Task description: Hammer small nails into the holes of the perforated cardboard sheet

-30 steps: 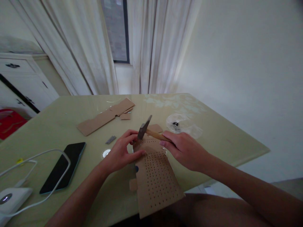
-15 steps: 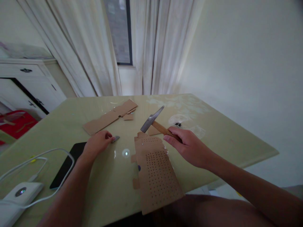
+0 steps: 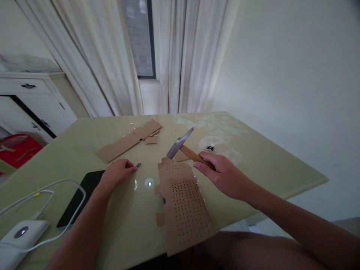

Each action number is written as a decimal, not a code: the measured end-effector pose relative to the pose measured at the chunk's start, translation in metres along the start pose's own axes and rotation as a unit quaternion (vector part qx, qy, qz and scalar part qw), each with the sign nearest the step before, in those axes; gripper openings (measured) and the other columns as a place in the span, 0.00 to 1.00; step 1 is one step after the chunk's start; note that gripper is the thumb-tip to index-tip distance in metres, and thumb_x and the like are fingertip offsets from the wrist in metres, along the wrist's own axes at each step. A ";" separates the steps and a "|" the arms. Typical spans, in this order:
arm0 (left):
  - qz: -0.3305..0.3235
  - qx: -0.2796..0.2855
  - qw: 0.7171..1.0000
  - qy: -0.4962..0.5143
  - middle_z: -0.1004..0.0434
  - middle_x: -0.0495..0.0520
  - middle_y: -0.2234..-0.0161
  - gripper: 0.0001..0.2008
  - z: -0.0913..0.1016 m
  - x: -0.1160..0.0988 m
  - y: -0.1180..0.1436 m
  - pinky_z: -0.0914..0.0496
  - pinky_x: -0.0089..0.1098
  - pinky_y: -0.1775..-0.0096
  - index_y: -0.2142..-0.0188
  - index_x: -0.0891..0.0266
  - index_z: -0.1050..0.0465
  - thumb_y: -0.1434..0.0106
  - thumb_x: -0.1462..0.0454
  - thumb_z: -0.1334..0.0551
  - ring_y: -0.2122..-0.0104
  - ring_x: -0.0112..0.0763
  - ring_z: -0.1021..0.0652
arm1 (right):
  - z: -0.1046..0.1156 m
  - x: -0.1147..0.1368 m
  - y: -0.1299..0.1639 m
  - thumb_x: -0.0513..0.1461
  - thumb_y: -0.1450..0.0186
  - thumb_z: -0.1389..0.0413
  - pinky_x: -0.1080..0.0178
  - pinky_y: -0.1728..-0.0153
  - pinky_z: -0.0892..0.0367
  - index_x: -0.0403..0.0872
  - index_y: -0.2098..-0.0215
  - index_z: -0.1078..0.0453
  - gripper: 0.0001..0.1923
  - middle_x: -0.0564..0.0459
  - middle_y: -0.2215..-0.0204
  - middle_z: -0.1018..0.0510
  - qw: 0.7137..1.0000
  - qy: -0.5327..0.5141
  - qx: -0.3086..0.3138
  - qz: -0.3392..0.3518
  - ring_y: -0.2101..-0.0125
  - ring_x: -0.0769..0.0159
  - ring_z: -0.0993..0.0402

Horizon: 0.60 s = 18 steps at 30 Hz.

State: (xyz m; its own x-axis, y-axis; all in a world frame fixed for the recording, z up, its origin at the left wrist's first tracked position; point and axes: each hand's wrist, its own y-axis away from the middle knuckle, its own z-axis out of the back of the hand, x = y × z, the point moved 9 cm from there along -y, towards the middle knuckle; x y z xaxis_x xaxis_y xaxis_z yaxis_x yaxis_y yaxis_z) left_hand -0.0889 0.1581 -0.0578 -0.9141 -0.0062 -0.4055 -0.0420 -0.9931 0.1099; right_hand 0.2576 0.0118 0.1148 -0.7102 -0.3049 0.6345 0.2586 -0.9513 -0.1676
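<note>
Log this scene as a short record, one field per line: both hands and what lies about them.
Left hand: at the thin metal pieces; grip unclear
Right hand: closed around the handle of the hammer
Hammer position: head near the far end of the perforated cardboard; contact unclear
Left side: dark phone, crossed by a white cable
Far side: long cardboard strip
Beyond right hand: clear plastic with small black pieces
</note>
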 end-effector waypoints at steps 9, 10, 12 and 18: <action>0.000 -0.005 1.000 0.005 0.14 0.59 0.63 0.11 0.001 -0.005 0.000 0.33 0.36 0.63 0.66 0.60 0.19 0.37 0.56 0.34 0.61 0.47 0.17 | -0.003 -0.005 -0.001 0.45 0.22 0.46 0.60 0.70 0.46 0.49 0.71 0.39 0.18 0.59 0.76 0.34 1.000 -0.007 0.006 0.000 0.74 0.67 0.37; 0.000 -0.008 1.000 0.007 0.14 0.59 0.63 0.10 0.001 -0.006 0.000 0.33 0.36 0.63 0.66 0.60 0.19 0.37 0.56 0.34 0.61 0.47 0.17 | -0.004 -0.005 -0.001 0.45 0.22 0.46 0.60 0.69 0.46 0.49 0.70 0.38 0.18 0.59 0.76 0.33 1.000 -0.006 0.008 0.000 0.74 0.67 0.36; 0.001 -0.012 1.000 0.013 0.14 0.59 0.65 0.10 0.002 -0.006 0.001 0.33 0.36 0.64 0.68 0.60 0.19 0.38 0.57 0.34 0.62 0.47 0.17 | -0.004 -0.005 0.001 0.45 0.22 0.46 0.60 0.69 0.46 0.49 0.70 0.37 0.18 0.59 0.76 0.33 1.000 -0.006 0.013 -0.003 0.74 0.67 0.36; -0.004 -0.049 0.997 0.056 0.16 0.60 0.67 0.11 0.017 -0.010 0.005 0.32 0.38 0.64 0.70 0.61 0.21 0.39 0.55 0.35 0.65 0.48 0.19 | -0.004 -0.005 0.003 0.46 0.22 0.46 0.60 0.69 0.47 0.49 0.70 0.36 0.19 0.59 0.76 0.32 1.000 0.007 0.016 -0.008 0.74 0.67 0.35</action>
State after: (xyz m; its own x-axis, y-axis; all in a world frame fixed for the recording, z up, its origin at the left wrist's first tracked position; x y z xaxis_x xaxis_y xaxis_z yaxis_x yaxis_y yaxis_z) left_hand -0.0867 0.1551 -0.0379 -0.8628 -0.0052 -0.5056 -0.0047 -0.9998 0.0184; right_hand 0.2592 0.0108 0.1082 -0.7231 -0.2895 0.6271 0.2668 -0.9545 -0.1330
